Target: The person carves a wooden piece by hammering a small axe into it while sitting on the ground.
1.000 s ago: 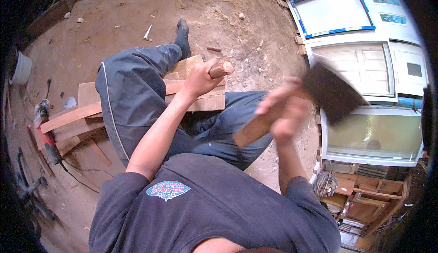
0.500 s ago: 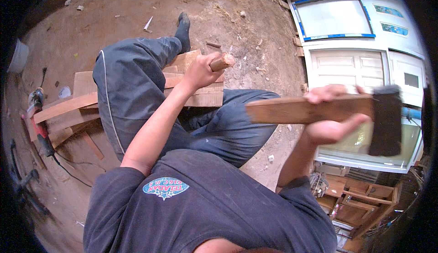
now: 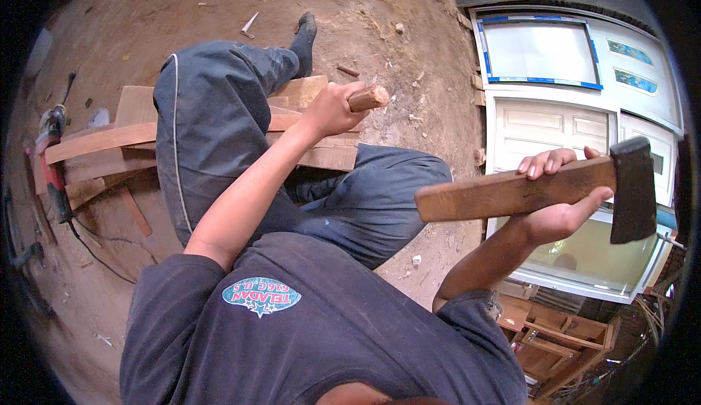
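My left hand [image 3: 334, 111] is closed around a short wooden stick [image 3: 371, 97], whose pale, rough-cut end sticks out to the right. It is over the boards across my legs. Out to the right, my right hand [image 3: 558, 219] grips a hatchet [image 3: 511, 195] high on its thick, flat wooden handle, close to the head. Fingers curl over the handle's upper edge and the thumb lies along the lower one. The dark, worn hatchet head [image 3: 634, 189] points right, apart from the stick.
Planks [image 3: 332, 155] lie by my legs, with longer boards at left. A red corded power tool [image 3: 52, 153] rests beyond them. White panelled doors and framed panes [image 3: 551, 124] stand at right, above a wooden frame [image 3: 558, 339]. Wood scraps dot the dirt ground [image 3: 212, 10].
The hatchet and my right hand have shifted to the right and slightly down in view, and the blur on them is gone. My left hand still holds the stick, a little farther right.
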Tool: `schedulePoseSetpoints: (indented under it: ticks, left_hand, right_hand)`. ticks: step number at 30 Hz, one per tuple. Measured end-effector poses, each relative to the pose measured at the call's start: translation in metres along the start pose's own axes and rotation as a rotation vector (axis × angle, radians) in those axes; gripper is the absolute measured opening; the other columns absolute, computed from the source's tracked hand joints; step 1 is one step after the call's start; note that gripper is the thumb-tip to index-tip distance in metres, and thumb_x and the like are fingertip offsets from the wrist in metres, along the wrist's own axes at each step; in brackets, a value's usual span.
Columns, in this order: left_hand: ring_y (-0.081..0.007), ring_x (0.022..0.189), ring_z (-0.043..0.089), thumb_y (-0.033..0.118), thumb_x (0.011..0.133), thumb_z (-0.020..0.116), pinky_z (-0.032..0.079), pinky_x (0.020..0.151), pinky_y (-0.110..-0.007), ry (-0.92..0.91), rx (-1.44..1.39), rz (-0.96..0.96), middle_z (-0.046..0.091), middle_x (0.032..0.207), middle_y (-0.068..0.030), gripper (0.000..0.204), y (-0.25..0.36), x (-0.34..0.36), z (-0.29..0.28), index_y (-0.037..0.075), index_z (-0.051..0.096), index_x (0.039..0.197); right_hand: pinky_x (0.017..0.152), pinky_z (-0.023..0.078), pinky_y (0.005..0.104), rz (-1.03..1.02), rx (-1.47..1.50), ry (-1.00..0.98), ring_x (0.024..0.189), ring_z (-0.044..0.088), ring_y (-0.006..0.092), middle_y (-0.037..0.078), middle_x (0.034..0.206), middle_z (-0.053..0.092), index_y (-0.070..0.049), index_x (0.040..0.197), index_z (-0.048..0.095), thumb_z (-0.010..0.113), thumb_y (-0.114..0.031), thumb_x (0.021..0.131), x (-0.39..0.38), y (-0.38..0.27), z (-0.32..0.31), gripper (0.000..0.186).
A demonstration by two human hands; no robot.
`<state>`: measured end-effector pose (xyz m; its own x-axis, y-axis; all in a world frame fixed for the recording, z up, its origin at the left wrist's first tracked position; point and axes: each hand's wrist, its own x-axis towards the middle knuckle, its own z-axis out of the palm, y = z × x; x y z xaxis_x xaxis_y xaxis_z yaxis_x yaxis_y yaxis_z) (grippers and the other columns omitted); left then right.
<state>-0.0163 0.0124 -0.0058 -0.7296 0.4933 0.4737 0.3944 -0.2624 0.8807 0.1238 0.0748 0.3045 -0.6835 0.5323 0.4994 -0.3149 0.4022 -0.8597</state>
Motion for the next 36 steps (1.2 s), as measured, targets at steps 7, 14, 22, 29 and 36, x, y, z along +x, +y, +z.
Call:
schedulePoseSetpoints:
  ticks: [7,14,22,29,36]
  left_hand:
    - [-0.0367,0.082,0.067,0.013,0.076,0.073,0.053,0.069,-0.040,-0.147,0.030,-0.095,0.069,0.089,-0.0172,0.029,0.002,-0.001,0.012,0.009,0.067,0.104]
    - [-0.0398,0.075,0.065,0.016,0.077,0.070,0.052,0.062,-0.043,-0.094,0.012,-0.049,0.066,0.078,-0.0193,0.019,0.002,-0.002,0.010,0.008,0.065,0.093]
    - [-0.0369,0.082,0.068,0.013,0.075,0.073,0.052,0.068,-0.040,-0.151,0.067,-0.077,0.069,0.088,-0.0186,0.029,0.015,0.000,0.009,0.008,0.066,0.102]
    - [-0.0367,0.081,0.066,0.016,0.074,0.074,0.051,0.068,-0.042,-0.093,0.057,-0.031,0.068,0.086,-0.0180,0.027,0.005,-0.004,0.000,0.007,0.065,0.099]
    - [-0.0363,0.075,0.064,0.018,0.074,0.074,0.049,0.066,-0.042,-0.072,0.104,0.037,0.066,0.080,-0.0178,0.026,0.009,-0.008,-0.002,0.004,0.064,0.094]
  right_hand:
    - [0.048,0.048,0.0299,0.863,-0.674,-0.400,0.049,0.056,0.0150,0.003,0.059,0.055,-0.003,0.102,0.056,0.051,-0.041,0.101,-0.062,0.087,0.001,0.039]
    - [0.047,0.046,0.0293,0.282,-0.374,0.019,0.050,0.053,0.0158,0.006,0.066,0.053,-0.004,0.112,0.049,0.035,-0.053,0.102,-0.022,0.014,-0.018,0.052]
    - [0.053,0.049,0.0332,0.174,-0.485,-0.180,0.059,0.058,0.0173,0.008,0.075,0.058,-0.004,0.102,0.054,0.048,-0.040,0.101,-0.072,0.089,-0.006,0.036]
    - [0.043,0.045,0.0266,0.822,-0.518,-0.166,0.046,0.055,0.0119,0.002,0.061,0.055,-0.006,0.097,0.056,0.059,-0.032,0.098,-0.086,0.083,-0.025,0.026]
    - [0.041,0.048,0.0299,1.041,-0.215,-0.102,0.044,0.056,0.0166,0.007,0.062,0.058,-0.004,0.100,0.053,0.061,-0.031,0.097,-0.145,0.132,-0.044,0.029]
